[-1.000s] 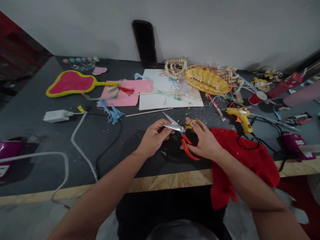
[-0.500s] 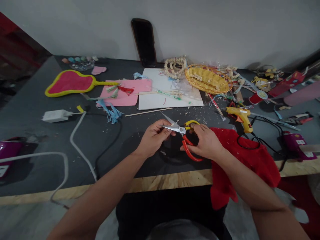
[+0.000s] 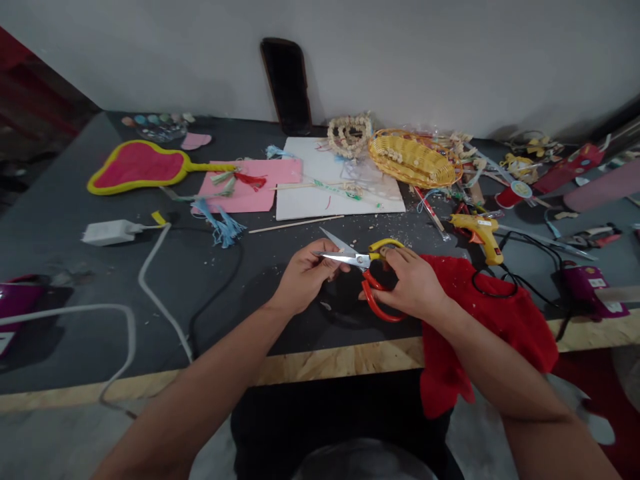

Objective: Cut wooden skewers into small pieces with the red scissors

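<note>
While the head view shows the right hand (image 3: 417, 283) wrapped around silver-bladed scissors with one yellow and one red handle (image 3: 360, 261), the blades stand apart, nearer the person than the flat white rectangular board (image 3: 320, 205). The left hand (image 3: 303, 277) has thumb and fingers drawn together at the blades; whether it pinches anything small cannot be told. A thin pale wooden stick (image 3: 297, 224) lies just on the board's near side, a yellow glue gun (image 3: 483, 233) to its right, and a bright red cloth (image 3: 520, 327) nearer and rightward. The step in hand appears to be lining up the opened blades beside the left fingers. Closing them would likely call for those fingertips clear of the edges and a steady left hand.
</note>
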Tool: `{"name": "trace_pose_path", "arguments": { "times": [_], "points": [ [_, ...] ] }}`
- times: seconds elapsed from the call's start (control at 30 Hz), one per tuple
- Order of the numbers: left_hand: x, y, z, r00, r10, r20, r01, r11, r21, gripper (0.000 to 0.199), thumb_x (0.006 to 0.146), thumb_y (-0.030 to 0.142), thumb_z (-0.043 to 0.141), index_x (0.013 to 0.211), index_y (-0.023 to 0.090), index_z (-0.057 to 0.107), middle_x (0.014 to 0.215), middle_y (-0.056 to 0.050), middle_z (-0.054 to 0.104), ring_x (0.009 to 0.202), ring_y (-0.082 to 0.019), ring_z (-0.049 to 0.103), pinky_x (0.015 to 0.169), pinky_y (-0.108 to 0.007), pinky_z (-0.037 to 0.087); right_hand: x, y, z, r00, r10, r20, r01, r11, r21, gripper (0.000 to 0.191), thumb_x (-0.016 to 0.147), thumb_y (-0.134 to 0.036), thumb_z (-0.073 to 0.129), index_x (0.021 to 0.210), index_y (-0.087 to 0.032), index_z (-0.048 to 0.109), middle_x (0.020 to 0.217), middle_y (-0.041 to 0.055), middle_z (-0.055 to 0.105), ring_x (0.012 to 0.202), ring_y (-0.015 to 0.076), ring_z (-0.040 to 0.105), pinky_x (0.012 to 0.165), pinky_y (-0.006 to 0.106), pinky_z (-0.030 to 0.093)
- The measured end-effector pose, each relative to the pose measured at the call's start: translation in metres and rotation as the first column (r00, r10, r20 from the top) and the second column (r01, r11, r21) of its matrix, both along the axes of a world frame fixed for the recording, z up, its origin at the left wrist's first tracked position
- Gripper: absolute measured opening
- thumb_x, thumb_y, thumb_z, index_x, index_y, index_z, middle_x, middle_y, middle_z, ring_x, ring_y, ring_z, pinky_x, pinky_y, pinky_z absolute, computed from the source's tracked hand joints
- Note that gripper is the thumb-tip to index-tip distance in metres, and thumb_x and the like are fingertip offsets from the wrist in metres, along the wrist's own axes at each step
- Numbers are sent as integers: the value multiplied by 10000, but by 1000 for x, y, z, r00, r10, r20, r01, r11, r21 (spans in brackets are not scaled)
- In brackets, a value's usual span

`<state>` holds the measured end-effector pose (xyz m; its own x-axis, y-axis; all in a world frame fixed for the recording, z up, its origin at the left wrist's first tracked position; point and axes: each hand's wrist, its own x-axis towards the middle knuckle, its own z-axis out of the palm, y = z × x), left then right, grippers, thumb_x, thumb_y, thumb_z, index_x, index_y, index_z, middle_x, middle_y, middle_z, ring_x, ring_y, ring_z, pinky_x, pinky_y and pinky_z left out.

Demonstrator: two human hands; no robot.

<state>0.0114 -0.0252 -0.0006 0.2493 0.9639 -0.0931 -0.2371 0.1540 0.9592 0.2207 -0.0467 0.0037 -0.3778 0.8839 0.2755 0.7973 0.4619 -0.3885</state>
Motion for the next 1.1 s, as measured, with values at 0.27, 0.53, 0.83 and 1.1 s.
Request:
{"name": "trace_pose_path", "arguments": {
  "times": [0.27, 0.53, 0.83, 1.1],
  "points": [
    [-5, 1, -2, 997, -50, -67, 52, 998, 30, 188, 733, 310, 722, 675, 158, 627, 621, -16, 645, 492, -75, 420, 478, -212, 303, 1, 4, 0, 998, 55, 36, -54, 998, -19, 654, 718, -616, 669, 1142, -137, 534, 1072, 172, 642, 1076, 346, 589, 907, 513, 518],
    [-5, 1, 0, 996, -52, -77, 54, 998, 27, 231, 752, 356, 720, 671, 159, 628, 610, -9, 626, 476, -67, 395, 467, -211, 285, 1, 2, 4, 999, 37, 22, -36, 998, -50, 568, 745, -604, 656, 1083, -156, 566, 1030, 153, 664, 1033, 333, 620, 882, 470, 531],
    [-1, 0, 2, 1000, 17, -2, -17, 999, 30, 262, 700, 357, 779, 776, 162, 622, 672, -11, 677, 497, -75, 497, 483, -205, 377, 2, 0, 5, 1000, -2, -19, 1, 1000, -14, 673, 707, -673, 652, 1100, -134, 567, 1017, 159, 679, 1011, 338, 632, 867, 476, 537],
    [-3, 0, 6, 999, -31, -23, 30, 999, -12, 214, 694, 298, 779, 703, 136, 639, 670, -22, 697, 461, -60, 506, 461, -190, 392, 3, 4, 4, 998, 58, 34, -57, 998, -40, 634, 735, -610, 644, 1131, -131, 521, 990, 147, 639, 1027, 335, 599, 898, 503, 518]
  ]
}}
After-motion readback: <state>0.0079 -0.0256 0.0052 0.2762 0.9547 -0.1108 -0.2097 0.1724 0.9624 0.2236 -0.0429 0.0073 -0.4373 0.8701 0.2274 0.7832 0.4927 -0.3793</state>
